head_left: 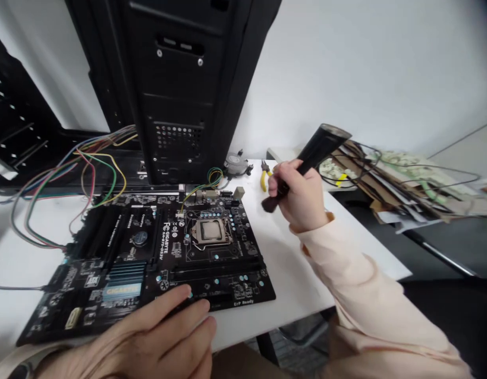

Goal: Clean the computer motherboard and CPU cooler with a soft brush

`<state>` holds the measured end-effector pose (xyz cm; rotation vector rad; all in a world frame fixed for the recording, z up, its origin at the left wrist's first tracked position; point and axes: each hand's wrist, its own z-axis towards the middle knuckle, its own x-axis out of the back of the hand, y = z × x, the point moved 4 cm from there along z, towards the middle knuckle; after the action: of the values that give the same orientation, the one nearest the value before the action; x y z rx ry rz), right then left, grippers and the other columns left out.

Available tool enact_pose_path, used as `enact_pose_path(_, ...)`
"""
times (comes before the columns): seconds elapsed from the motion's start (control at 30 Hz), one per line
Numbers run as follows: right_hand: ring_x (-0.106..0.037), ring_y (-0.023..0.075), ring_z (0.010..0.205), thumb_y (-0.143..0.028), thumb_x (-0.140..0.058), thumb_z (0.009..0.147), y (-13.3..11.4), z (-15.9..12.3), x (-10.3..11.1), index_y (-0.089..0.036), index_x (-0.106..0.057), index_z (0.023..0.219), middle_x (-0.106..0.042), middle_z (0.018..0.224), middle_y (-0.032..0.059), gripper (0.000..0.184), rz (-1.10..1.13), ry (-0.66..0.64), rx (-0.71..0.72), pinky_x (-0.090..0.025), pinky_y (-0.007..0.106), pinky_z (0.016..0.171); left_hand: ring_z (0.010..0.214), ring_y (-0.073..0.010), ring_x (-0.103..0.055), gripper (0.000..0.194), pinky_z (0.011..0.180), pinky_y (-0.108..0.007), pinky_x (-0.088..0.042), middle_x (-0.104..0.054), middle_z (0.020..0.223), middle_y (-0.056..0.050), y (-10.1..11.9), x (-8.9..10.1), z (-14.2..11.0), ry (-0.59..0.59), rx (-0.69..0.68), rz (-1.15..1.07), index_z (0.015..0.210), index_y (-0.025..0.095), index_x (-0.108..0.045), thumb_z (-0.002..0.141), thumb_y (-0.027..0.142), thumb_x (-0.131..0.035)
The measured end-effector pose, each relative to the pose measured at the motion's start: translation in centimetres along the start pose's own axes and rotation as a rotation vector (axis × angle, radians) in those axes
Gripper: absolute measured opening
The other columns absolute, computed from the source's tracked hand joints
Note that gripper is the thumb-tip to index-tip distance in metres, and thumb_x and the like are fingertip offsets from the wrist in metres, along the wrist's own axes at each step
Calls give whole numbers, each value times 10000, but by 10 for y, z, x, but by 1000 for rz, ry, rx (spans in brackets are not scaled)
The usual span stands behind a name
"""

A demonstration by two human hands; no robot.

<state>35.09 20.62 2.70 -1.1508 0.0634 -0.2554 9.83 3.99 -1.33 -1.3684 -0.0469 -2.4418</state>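
Note:
A black motherboard (176, 266) lies flat on the white table, with a bare processor (211, 230) in its metal socket frame. My left hand (156, 337) rests over the board's near edge, fingers stretched out and holding nothing; whether it presses on the board I cannot tell. Raised to the right of the board, my right hand (300, 195) is closed around a black cylindrical tool (321, 147). The tool's wide, flat end points up and away, and its dark brown end sticks out below the fist toward the board. Its exact kind is unclear.
An open black computer case (180, 100) stands behind the board. Coloured wires (95, 152) run from it to the board's left side. A CPU cooler fan (236, 164) and yellow-handled pliers (264, 176) lie behind. Cardboard and cables (377, 184) are piled at right.

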Motion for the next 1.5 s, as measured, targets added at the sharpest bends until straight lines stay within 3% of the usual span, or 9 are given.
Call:
enact_pose_path(0.13,-536,149,518,-728,-353,859,-2,-6,1,-232,-440,608,-479,569,9,563,-79,-128,-33,-439,305,493,1106,-180,-631,182,1163,-409,-356,-726,1064,-14,2,-3,4,15,52,8,929,200,-697,939,188,-516)
enact_pose_path(0.27,-360,106,370,-704,-501,816,7,-6,6,-219,-568,581,-362,391,-39,544,-214,-106,-73,-267,264,396,1071,-173,-636,255,1208,-404,-258,-737,997,-10,2,-3,8,9,83,10,879,181,-703,953,128,-465)
enact_pose_path(0.53,-501,121,547,-382,-610,748,11,-7,-14,-199,-625,642,-544,541,-24,212,-332,-454,1,-426,282,566,1074,-186,-629,244,1179,-411,-301,-738,992,-25,3,-4,8,10,73,20,884,176,-707,946,135,-474)
enact_pose_path(0.67,-454,123,522,-275,-575,659,14,5,5,-203,-557,500,-467,467,-27,175,-459,-228,77,-372,282,531,1067,-183,-624,257,1190,-414,-263,-734,1007,-14,3,-4,8,-29,62,26,908,183,-703,957,141,-455)
enact_pose_path(0.8,-413,112,410,-324,-555,650,25,8,12,-206,-591,566,-483,445,-27,148,-195,-79,-52,-295,263,416,1078,-192,-609,260,1168,-419,-281,-727,1019,-7,2,-3,8,-43,41,43,931,193,-693,968,151,-439)
enact_pose_path(1.0,-440,112,413,-329,-612,646,30,4,-3,-180,-604,521,-487,411,-20,194,-280,-314,-65,-332,262,428,1097,-202,-597,314,1128,-430,-317,-722,1044,-5,3,-2,6,-87,33,74,955,193,-679,993,139,-372)
enact_pose_path(1.2,-417,100,428,-287,-607,641,22,3,5,-188,-606,513,-498,447,-20,162,-242,-196,37,-300,253,414,1102,-207,-593,327,1132,-437,-300,-723,1055,-10,4,-3,6,-89,36,55,958,185,-667,997,127,-347)
enact_pose_path(1.4,-424,95,411,-285,-616,683,14,-7,-11,-181,-625,524,-497,422,-26,191,-272,-504,47,-318,252,420,1106,-207,-593,330,1137,-435,-299,-728,1046,-10,3,-4,6,-78,50,41,958,181,-670,998,131,-346)
enact_pose_path(1.5,-379,79,423,-225,-604,616,12,-2,-4,-179,-576,440,-446,399,-35,185,-321,-415,74,-290,247,427,1115,-208,-595,331,1148,-431,-289,-732,1043,-18,4,-3,6,-71,53,30,952,171,-673,999,136,-347)
